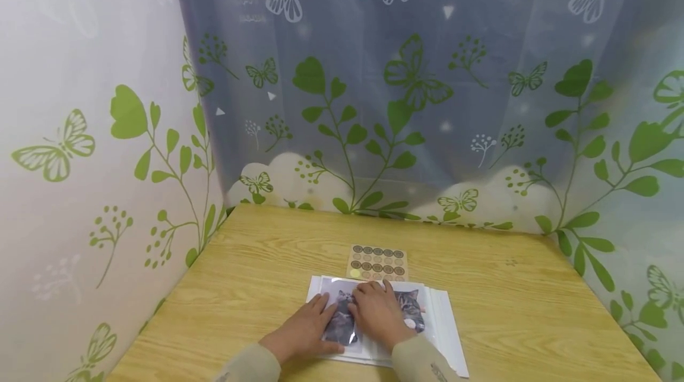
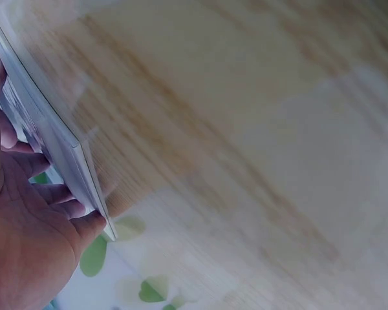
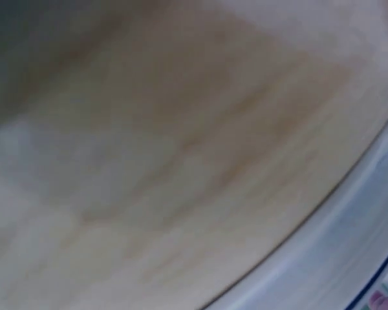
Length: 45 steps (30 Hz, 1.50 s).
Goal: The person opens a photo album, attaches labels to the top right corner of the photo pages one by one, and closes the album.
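A white photo album (image 1: pixel 450 331) lies spread on the table, with clear glossy sleeves over its pages. On its left page is a picture of a grey kitten (image 1: pixel 342 330); a tabby cat picture (image 1: pixel 412 306) shows partly on the right. My left hand (image 1: pixel 306 327) rests on the left page, fingers spread and thumb near the lower edge. In the left wrist view its fingers lie along the album's edge (image 2: pixel 64 148). My right hand (image 1: pixel 379 313) presses on the middle of the album, fingers slightly bent, partly covering both pictures. The right wrist view shows mostly table and the album's side (image 3: pixel 310 252).
Just behind the album lies a tan sheet of round stickers (image 1: pixel 378 259), most of them dark-ringed or plain and one yellow. The wood-grain table (image 1: pixel 256 251) is bordered by a patterned curtain (image 1: pixel 363 150) with leaves and butterflies at the back and sides.
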Tool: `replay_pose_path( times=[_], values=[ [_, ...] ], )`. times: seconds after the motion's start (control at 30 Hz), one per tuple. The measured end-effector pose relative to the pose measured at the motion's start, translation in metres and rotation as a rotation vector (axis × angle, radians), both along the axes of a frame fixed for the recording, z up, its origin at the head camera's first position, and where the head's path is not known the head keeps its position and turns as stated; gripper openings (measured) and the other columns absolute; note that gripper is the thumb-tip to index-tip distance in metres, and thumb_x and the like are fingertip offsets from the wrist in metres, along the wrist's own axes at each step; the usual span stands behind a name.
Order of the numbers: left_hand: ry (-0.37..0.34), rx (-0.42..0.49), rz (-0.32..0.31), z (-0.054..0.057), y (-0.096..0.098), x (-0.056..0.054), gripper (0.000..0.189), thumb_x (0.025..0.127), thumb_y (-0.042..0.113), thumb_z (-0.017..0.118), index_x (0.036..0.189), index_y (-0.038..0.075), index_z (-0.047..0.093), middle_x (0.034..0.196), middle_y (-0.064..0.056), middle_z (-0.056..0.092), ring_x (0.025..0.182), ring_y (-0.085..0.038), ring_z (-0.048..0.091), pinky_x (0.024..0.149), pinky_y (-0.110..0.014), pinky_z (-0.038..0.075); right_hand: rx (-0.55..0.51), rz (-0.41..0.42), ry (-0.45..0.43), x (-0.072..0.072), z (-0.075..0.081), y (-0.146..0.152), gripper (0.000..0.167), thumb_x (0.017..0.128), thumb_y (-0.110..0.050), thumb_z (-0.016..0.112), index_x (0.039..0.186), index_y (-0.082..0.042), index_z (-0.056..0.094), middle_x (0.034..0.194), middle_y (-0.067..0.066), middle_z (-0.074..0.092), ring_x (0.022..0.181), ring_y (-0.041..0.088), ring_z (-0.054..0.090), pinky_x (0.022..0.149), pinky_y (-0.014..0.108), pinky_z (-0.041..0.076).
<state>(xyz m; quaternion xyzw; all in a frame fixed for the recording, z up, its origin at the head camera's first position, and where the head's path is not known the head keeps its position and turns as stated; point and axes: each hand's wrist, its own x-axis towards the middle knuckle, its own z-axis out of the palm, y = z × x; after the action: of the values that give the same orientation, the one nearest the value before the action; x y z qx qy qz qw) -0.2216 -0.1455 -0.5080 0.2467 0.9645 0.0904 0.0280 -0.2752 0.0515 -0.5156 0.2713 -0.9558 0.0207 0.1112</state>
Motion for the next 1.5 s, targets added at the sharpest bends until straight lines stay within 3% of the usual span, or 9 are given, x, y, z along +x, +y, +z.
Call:
replay_pose_path(
  times=[0.2,0.43,1.07,1.27,1.5],
  values=[
    [0.003,0.0,-0.004,0.001,0.0,0.0,0.091,0.084,0.064,0.065,0.146,-0.001,0.045,0.152,-0.028,0.035,0.14,-0.043,0.034,0.114,-0.05,0.032,0.044,-0.005,-0.038,0.009,-0.001,-0.001,0.055,0.102,-0.051,0.042,0.135,-0.011,0.06,0.142,0.006,0.055,0.132,0.029,0.048,0.112,0.064,0.024],
    [0.023,0.008,-0.013,0.0,0.0,0.0,0.091,0.084,0.063,0.066,0.145,-0.002,0.046,0.151,-0.028,0.036,0.139,-0.044,0.035,0.113,-0.051,0.032,0.048,0.01,-0.043,0.014,-0.003,0.006,0.06,0.102,-0.052,0.04,0.142,-0.01,0.054,0.147,0.007,0.05,0.137,0.032,0.043,0.112,0.067,0.021],
    [0.022,0.016,-0.02,-0.002,-0.002,0.001,0.09,0.085,0.062,0.065,0.145,-0.002,0.045,0.152,-0.028,0.035,0.14,-0.043,0.035,0.113,-0.051,0.032,-0.014,0.047,-0.043,0.017,-0.009,0.016,0.069,0.103,-0.058,0.033,0.144,-0.005,0.05,0.149,0.014,0.046,0.139,0.037,0.038,0.112,0.068,0.019],
    [0.023,0.009,-0.018,-0.003,-0.001,0.0,0.091,0.085,0.063,0.065,0.145,-0.002,0.045,0.152,-0.028,0.035,0.139,-0.043,0.035,0.113,-0.051,0.032,-0.013,0.045,-0.024,0.012,-0.014,0.015,0.068,0.103,-0.056,0.034,0.144,-0.005,0.049,0.149,0.014,0.047,0.14,0.037,0.037,0.112,0.067,0.019],
    [0.018,0.011,-0.013,0.0,-0.001,0.001,0.091,0.085,0.063,0.065,0.145,-0.002,0.045,0.152,-0.028,0.035,0.14,-0.043,0.034,0.113,-0.051,0.032,-0.013,0.03,-0.063,0.012,-0.005,0.01,0.063,0.103,-0.051,0.04,0.143,-0.003,0.049,0.149,0.016,0.046,0.14,0.038,0.036,0.112,0.067,0.02]
  ],
)
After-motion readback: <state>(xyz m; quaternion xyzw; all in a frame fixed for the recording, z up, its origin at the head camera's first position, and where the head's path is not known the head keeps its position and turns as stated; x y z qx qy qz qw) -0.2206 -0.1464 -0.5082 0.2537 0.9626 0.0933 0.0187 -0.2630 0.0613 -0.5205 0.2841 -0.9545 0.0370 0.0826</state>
